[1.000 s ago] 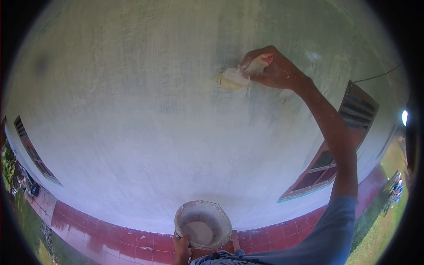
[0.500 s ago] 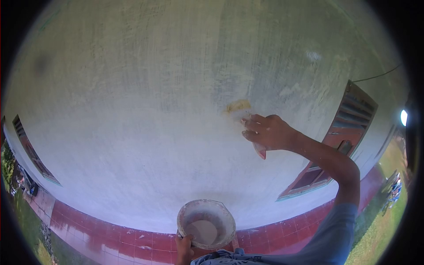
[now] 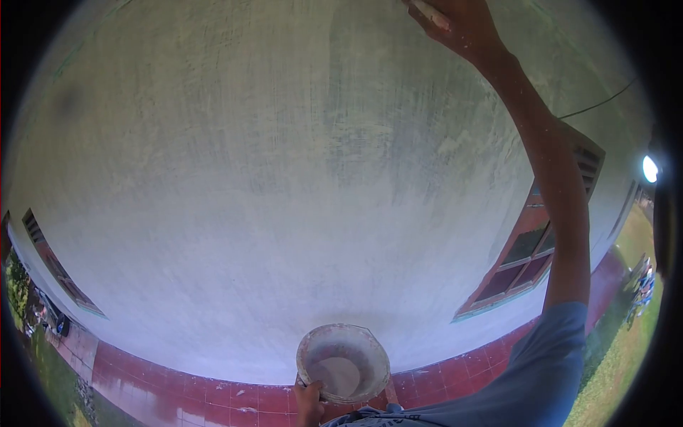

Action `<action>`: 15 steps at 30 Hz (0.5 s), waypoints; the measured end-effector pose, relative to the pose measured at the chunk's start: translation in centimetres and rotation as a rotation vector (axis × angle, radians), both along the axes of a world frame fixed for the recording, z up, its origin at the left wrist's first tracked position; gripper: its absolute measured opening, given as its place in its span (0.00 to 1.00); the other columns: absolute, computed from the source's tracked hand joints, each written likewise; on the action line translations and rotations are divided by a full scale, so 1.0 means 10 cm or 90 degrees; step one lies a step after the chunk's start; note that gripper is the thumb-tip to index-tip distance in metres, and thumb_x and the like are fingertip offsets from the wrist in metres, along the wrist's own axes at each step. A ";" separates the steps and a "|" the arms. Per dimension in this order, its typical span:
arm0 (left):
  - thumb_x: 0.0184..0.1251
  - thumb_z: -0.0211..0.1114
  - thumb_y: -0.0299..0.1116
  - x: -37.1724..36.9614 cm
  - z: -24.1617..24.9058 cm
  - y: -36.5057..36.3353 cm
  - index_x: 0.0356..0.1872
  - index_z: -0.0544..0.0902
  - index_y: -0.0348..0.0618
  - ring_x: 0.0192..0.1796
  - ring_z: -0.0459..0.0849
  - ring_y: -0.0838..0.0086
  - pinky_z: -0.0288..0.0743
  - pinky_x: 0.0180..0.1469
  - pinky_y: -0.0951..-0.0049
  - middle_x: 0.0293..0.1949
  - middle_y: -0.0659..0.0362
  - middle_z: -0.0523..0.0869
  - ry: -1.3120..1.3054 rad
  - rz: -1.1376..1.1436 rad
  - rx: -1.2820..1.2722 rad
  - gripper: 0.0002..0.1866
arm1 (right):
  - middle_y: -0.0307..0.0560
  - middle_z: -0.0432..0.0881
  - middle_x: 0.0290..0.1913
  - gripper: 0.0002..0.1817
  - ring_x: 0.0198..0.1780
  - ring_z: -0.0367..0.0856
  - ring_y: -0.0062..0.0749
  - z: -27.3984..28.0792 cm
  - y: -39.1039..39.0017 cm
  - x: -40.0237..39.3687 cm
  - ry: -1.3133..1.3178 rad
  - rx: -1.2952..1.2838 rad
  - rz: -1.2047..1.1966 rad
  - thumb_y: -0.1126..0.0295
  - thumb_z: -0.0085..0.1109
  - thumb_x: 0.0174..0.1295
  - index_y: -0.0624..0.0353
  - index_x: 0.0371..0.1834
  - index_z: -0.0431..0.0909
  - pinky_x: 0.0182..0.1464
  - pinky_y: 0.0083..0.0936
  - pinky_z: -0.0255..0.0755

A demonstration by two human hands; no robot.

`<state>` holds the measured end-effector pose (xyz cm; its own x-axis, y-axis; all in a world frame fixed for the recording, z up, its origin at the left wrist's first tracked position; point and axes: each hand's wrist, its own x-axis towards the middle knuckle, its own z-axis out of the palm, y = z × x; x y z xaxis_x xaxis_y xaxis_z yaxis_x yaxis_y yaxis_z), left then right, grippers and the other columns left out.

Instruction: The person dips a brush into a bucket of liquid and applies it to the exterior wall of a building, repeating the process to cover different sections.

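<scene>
My right hand (image 3: 459,25) is raised high against the pale plastered wall (image 3: 249,178), closed around a paintbrush (image 3: 429,11) whose bristles lie beyond the top of the view. My right arm in a blue sleeve stretches up the right side. Low in the middle, my left hand (image 3: 309,401) grips the rim of a round paint-smeared bowl (image 3: 343,363) that holds whitish paint. The bowl sits level in front of my body.
A red-framed louvred window (image 3: 541,242) is set in the wall at the right, another (image 3: 53,274) at the far left. Red floor tiles (image 3: 213,398) run along the wall's foot. Grass lies at both outer edges. A thin cable (image 3: 597,103) crosses the wall upper right.
My right hand swept down the wall with the brush, then rose to the top of the view. The bowl shifted slightly to the right.
</scene>
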<state>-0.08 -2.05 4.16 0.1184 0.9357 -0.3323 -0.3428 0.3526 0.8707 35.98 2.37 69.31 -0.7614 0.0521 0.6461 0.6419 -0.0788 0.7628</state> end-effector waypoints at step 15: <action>0.54 0.58 0.16 -0.03 -0.08 0.02 0.62 0.75 0.31 0.44 0.89 0.63 0.86 0.41 0.67 0.48 0.50 0.85 0.029 -0.038 0.061 0.29 | 0.43 0.89 0.49 0.13 0.53 0.87 0.32 0.00 0.22 -0.16 0.337 -0.510 0.038 0.65 0.75 0.61 0.57 0.45 0.86 0.59 0.32 0.80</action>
